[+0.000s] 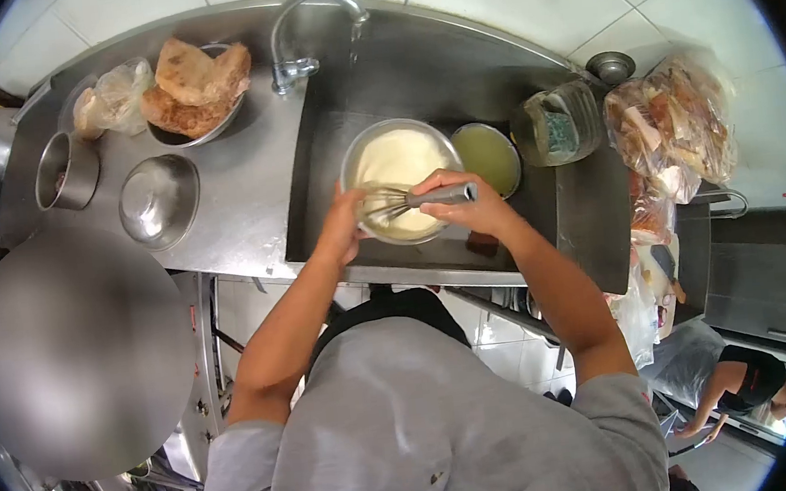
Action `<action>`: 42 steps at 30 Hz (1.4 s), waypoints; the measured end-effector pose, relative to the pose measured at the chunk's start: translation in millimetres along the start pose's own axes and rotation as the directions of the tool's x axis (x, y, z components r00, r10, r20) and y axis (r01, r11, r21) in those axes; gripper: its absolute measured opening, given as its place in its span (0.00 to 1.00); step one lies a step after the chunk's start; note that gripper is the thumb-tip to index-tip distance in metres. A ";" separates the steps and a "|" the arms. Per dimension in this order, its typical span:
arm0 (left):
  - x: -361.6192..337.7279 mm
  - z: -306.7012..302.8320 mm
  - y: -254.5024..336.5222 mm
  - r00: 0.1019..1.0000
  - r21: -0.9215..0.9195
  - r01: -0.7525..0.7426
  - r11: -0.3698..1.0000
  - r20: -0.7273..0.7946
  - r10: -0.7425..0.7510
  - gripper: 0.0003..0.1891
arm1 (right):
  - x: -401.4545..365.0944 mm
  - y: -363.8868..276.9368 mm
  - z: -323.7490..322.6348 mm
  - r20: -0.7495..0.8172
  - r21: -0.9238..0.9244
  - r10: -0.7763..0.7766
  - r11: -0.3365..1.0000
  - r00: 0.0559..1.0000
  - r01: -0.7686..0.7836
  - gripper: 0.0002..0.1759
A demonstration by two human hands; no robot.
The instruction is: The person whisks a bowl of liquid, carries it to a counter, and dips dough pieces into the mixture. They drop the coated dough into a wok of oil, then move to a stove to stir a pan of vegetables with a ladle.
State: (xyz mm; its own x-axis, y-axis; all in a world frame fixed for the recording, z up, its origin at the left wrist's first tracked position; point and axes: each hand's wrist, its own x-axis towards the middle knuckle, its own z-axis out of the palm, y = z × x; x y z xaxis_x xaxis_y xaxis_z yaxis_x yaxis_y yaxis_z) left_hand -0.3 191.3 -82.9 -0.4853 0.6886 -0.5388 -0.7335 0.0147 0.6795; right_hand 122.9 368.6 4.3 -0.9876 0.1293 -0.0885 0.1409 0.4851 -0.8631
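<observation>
My right hand [464, 201] is closed around the grey handle of a wire whisk [391, 204], tilted so that its wires point left over a metal bowl [447, 142]. Pale cream-coloured batter [401, 158] fills much of that bowl, which is over the sink. At the bowl's left rim, my left hand [342, 224] grips its side. Just right of the bowl sits a round container of yellow-green liquid [487, 159] in the sink.
A faucet [316, 35] arches over the sink [315, 172]. Left on the counter are an overturned bowl [160, 202], a pot [67, 171] and a bowl of browned flat pieces [193, 89]. At right stand a clear jug [556, 124] and bagged food [669, 119]. Another person [747, 382] is lower right.
</observation>
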 end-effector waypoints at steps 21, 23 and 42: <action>-3.0 3.6 6.1 0.999 0.012 -0.047 0.999 -0.020 0.047 0.35 | -23.6 8.2 -1.2 -0.145 0.105 0.100 0.991 0.984 -0.085 0.12; 1.2 -3.6 -1.6 1.000 -0.003 -0.026 1.000 0.016 0.026 0.35 | -23.1 11.5 -9.8 -0.030 0.271 0.223 0.940 0.974 -0.207 0.12; -11.6 5.8 3.0 0.999 -0.003 -0.026 1.000 -0.025 0.026 0.33 | 6.6 24.8 -9.7 -0.173 0.273 0.174 0.954 0.969 -0.123 0.12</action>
State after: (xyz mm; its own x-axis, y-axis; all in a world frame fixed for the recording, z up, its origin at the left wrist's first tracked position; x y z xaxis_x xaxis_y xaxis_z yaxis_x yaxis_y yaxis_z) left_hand 6.0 187.5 -71.7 -0.5163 0.6704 -0.5330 -0.7219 -0.0058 0.6920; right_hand 120.5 389.9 -12.9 -0.9210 0.3593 -0.1503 0.2371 0.2112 -0.9482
